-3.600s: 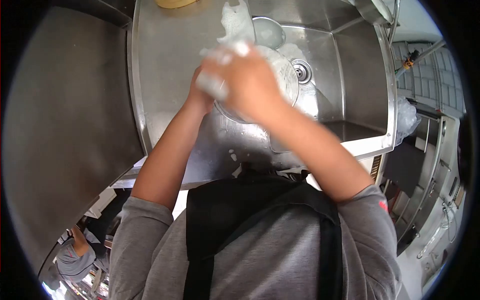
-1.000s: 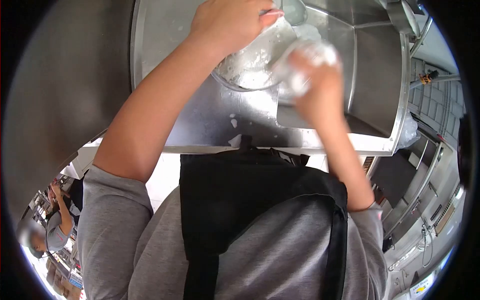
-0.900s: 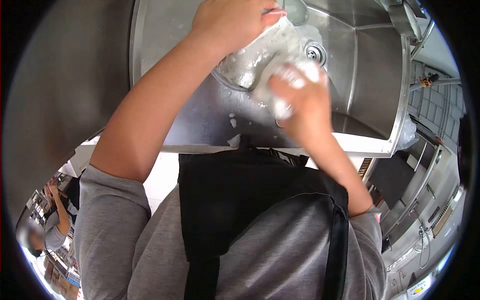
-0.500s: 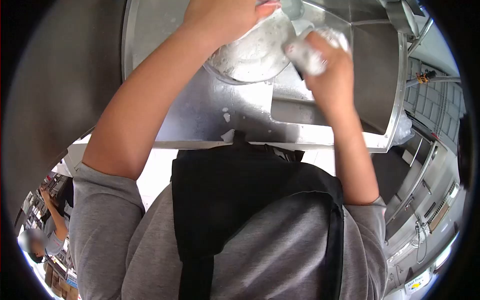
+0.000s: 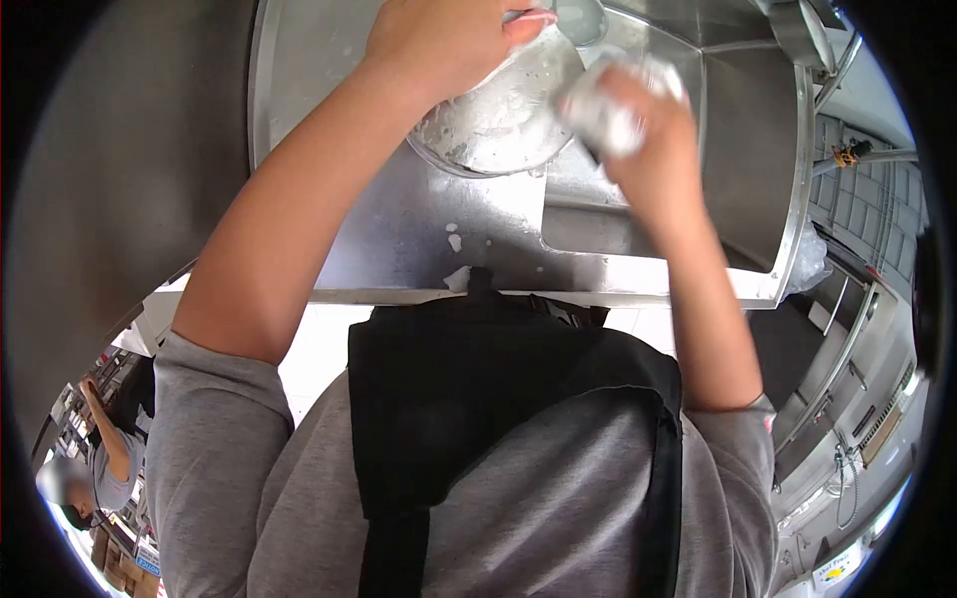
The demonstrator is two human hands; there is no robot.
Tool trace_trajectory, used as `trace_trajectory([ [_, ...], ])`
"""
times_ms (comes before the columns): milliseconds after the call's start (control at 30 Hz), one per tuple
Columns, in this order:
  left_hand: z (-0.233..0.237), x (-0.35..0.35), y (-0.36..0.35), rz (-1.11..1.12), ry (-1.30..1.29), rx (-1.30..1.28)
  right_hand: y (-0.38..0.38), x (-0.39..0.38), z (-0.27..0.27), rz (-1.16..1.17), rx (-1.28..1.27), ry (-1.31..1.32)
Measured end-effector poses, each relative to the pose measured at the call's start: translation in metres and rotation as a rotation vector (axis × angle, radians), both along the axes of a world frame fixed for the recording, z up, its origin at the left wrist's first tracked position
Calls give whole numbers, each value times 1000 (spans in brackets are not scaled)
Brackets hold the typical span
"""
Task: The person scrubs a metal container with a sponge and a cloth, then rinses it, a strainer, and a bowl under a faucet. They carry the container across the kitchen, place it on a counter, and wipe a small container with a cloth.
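My left hand [image 5: 449,40] grips the far rim of a soapy metal bowl [image 5: 498,110] and holds it tilted over the steel counter beside the sink [image 5: 748,149]. My right hand [image 5: 638,125] is closed around a foamy sponge [image 5: 598,110] pressed against the bowl's right edge. Suds cover the bowl's surface and my right fingers.
Foam blobs [image 5: 456,239] lie on the wet steel drainboard [image 5: 329,100] in front of me. A second round metal dish [image 5: 583,18] sits at the sink's far edge. Another person in grey [image 5: 95,468] stands low at the left. A plastic bag [image 5: 812,259] hangs off the sink's right side.
My right hand with the sponge has swept up and down along the bowl's right edge. My left hand has kept its hold on the bowl's rim, tilting it slightly.
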State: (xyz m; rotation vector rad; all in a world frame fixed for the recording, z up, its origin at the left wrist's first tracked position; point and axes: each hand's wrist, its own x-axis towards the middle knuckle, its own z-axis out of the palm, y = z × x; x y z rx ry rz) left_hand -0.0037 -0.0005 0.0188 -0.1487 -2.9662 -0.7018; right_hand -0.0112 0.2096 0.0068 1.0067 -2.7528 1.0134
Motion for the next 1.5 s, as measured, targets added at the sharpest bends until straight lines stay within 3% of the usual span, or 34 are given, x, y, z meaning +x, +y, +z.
trace_trajectory([
  [33,-2,-1,0,-9,5,13,-8,-17,21,-32,144,-203],
  [133,-3,-4,-4,-10,34,104,-25,-30,13,42,-25,34],
  [200,-12,-4,-10,11,62,182,-41,-2,19,102,90,182],
  [300,-15,-6,-17,198,185,1030,-67,22,19,150,125,182],
  [367,-9,-1,-23,185,291,1005,-72,25,33,145,128,151],
  [433,2,8,-30,151,388,974,-71,20,47,162,-68,-75],
  [467,10,19,-31,11,415,738,-67,16,45,149,-81,-61],
  [500,19,29,-28,-128,435,501,-59,14,40,150,-237,-172],
  [533,28,39,-17,-151,436,492,-52,12,33,150,-396,-283],
  [567,37,50,-1,-196,333,289,-50,8,27,58,-580,-442],
  [600,42,55,7,-235,232,83,-47,1,15,45,-597,-434],
  [667,30,56,6,-276,195,49,-43,-15,-13,-167,-1018,-749],
  [800,4,54,-9,-315,190,66,-40,-13,-32,-95,-955,-982],
  [833,8,53,-12,-339,184,51,-38,-7,-41,-121,-813,-833],
  [900,15,53,-15,-138,151,-159,-30,9,-71,-117,-555,-614],
  [1067,13,46,12,-155,101,-118,-20,31,-97,-222,-504,-356],
  [1133,15,46,31,-207,94,-107,-17,23,-92,-594,-941,-946],
  [1167,15,46,40,-246,93,-89,-7,24,-87,-631,-985,-1195],
  [1300,18,50,52,-351,50,-64,-2,13,-79,-669,-1116,-1425],
  [1433,25,37,44,-406,83,-203,-12,12,-101,-692,-1252,-1410],
  [1500,20,11,32,-332,65,-115,-12,11,-100,-709,-1242,-1351],
])
